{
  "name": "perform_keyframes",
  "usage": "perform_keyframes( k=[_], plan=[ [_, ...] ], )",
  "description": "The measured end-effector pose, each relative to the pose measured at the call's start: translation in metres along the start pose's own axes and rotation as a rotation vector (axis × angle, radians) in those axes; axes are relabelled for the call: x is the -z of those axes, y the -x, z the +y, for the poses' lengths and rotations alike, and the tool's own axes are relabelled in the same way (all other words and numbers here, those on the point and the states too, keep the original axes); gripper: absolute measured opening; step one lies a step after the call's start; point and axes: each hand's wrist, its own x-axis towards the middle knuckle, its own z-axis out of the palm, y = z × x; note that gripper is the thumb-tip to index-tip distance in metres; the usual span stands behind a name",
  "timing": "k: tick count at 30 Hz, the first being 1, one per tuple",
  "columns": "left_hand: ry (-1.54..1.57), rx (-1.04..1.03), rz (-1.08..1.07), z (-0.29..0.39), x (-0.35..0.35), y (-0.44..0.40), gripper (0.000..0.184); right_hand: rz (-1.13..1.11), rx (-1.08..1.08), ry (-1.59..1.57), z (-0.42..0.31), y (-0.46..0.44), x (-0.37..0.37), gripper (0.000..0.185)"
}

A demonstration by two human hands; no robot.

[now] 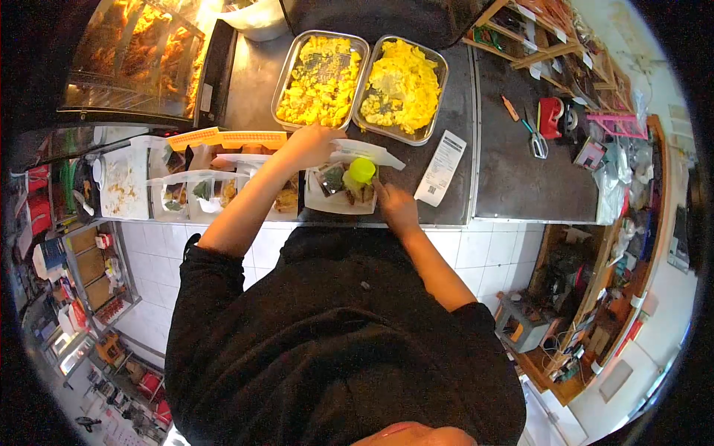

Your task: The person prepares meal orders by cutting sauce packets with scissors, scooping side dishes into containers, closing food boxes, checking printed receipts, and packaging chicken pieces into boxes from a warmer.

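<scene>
A white takeaway box [321,201] stands open at the counter's front edge, with dark green leaf and brown food inside. My right hand [398,206] is at its right side, fingers closed on what looks like a round yellow-green scoop [362,170] over the food. My left hand [310,146] reaches to the box's raised white lid [375,154], fingers closed at its left end; the fingertips are partly hidden. Just behind are two metal trays, a left tray [278,97] and a right tray [444,82], both holding yellow scrambled egg.
Several more open boxes [172,195] with food line up on the left, some with orange flaps [249,140]. A printed receipt [442,168] lies right of my right hand. Farther right are scissors [535,139] and a red tape dispenser [550,117]. A lit glass food cabinet [134,59] stands back left.
</scene>
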Motion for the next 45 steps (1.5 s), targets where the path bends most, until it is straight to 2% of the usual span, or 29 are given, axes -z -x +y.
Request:
perform_keyframes(
  k=[3, 5, 6, 8, 9, 10, 12, 13, 14, 15, 16, 17, 18, 20, 21, 22, 24, 25, 27, 29, 30, 33, 35, 36, 38, 40, 42, 43, 45],
  plan=[
    [0.027, 0.000, -0.081, 0.003, 0.011, 0.006, 0.036, 0.050, -0.008, -0.057, -0.007, 0.002, 0.011, 0.029],
    [0.218, -0.031, -0.221, 0.013, 0.027, 0.008, 0.056, 0.174, -0.085, -0.288, -0.010, -0.002, 0.030, 0.024],
    [0.218, -0.034, -0.214, 0.009, 0.025, 0.000, 0.056, 0.177, -0.080, -0.283, -0.011, -0.007, 0.048, 0.024],
    [0.381, 0.165, -0.355, -0.004, 0.017, -0.017, 0.087, 0.167, -0.457, -0.624, -0.012, -0.018, 0.087, 0.015],
    [0.560, 0.270, -0.521, 0.001, 0.021, -0.022, 0.100, 0.188, -0.511, -0.688, 0.001, -0.027, 0.098, 0.015],
    [0.566, 0.272, -0.517, 0.013, 0.026, -0.024, 0.100, 0.209, -0.567, -0.752, 0.018, -0.044, 0.103, 0.019],
    [0.370, 0.222, -0.442, 0.033, 0.036, -0.027, 0.092, 0.375, -0.413, -0.400, 0.044, -0.091, 0.105, 0.023],
    [0.400, 0.051, -0.313, 0.008, -0.006, -0.050, 0.089, 0.336, -0.314, -0.167, 0.069, -0.113, 0.091, 0.021],
    [0.406, 0.052, -0.302, 0.011, -0.013, -0.057, 0.089, 0.297, -0.211, 0.066, 0.094, -0.131, 0.072, 0.020],
    [0.411, 0.148, -0.268, 0.021, -0.018, -0.066, 0.089, 0.296, -0.200, 0.069, 0.109, -0.148, 0.056, 0.020],
    [0.414, 0.244, -0.233, 0.030, -0.019, -0.074, 0.089, 0.084, -0.165, 0.208, 0.122, -0.165, 0.043, 0.017],
    [0.533, 0.186, -0.149, 0.043, -0.009, -0.069, 0.088, -0.126, -0.130, 0.346, 0.129, -0.176, 0.030, 0.027],
    [0.535, 0.189, -0.142, 0.046, -0.021, -0.078, 0.088, -0.126, -0.123, 0.346, 0.130, -0.181, 0.016, 0.027],
    [1.124, 0.615, 0.045, 0.042, -0.054, -0.097, 0.085, -0.158, 0.028, 0.482, 0.123, -0.190, -0.013, 0.029],
    [1.249, 0.617, 0.049, 0.047, -0.044, -0.090, 0.076, -0.156, 0.031, 0.482, 0.122, -0.192, -0.024, 0.029],
    [1.253, 0.619, 0.054, 0.044, -0.046, -0.090, 0.076, -0.182, 0.051, 0.487, 0.121, -0.192, -0.033, 0.026],
    [1.595, 0.572, 0.120, 0.040, -0.057, -0.091, 0.052, -0.214, 0.078, 0.494, 0.120, -0.195, -0.043, 0.023],
    [1.664, 0.583, 0.117, 0.036, -0.062, -0.095, 0.020, -0.268, 0.098, 0.444, 0.121, -0.201, -0.045, 0.021],
    [1.732, 0.590, 0.117, 0.029, -0.066, -0.094, 0.018, -0.324, 0.125, 0.395, 0.118, -0.210, -0.045, 0.019],
    [1.790, 0.590, 0.114, 0.026, -0.062, -0.093, 0.016, -0.452, -0.013, 0.260, 0.114, -0.221, -0.040, 0.018],
    [1.843, 0.594, 0.124, 0.024, -0.063, -0.094, 0.015, -0.451, -0.009, 0.262, 0.114, -0.223, -0.036, 0.018],
    [1.923, 0.585, 0.138, 0.022, -0.071, -0.097, 0.015, -0.395, -0.114, 0.188, 0.121, -0.215, -0.016, 0.018],
    [1.950, 0.567, 0.146, 0.018, -0.076, -0.099, 0.016, -0.398, -0.260, 0.043, 0.134, -0.211, -0.002, 0.024],
    [1.966, 0.529, 0.119, 0.013, -0.080, -0.100, 0.017, -0.398, -0.260, 0.047, 0.142, -0.206, 0.001, 0.024],
    [1.984, 0.488, 0.092, 0.015, -0.081, -0.102, 0.017, -0.301, -0.233, -0.187, 0.156, -0.191, -0.004, 0.027],
    [1.977, 0.646, 0.208, 0.023, -0.075, -0.104, 0.020, -0.316, -0.308, -0.173, 0.157, -0.183, -0.009, 0.030],
    [1.969, 0.629, 0.192, 0.023, -0.070, -0.099, 0.023, -0.109, -0.265, -0.328, 0.159, -0.176, -0.016, 0.031],
    [1.966, 0.616, 0.174, 0.022, -0.068, -0.096, 0.027, -0.106, -0.261, -0.332, 0.161, -0.174, -0.022, 0.031],
    [1.989, 0.584, 0.152, 0.016, -0.071, -0.097, 0.031, -0.098, -0.387, -0.520, 0.160, -0.172, -0.025, 0.031]
  ],
)
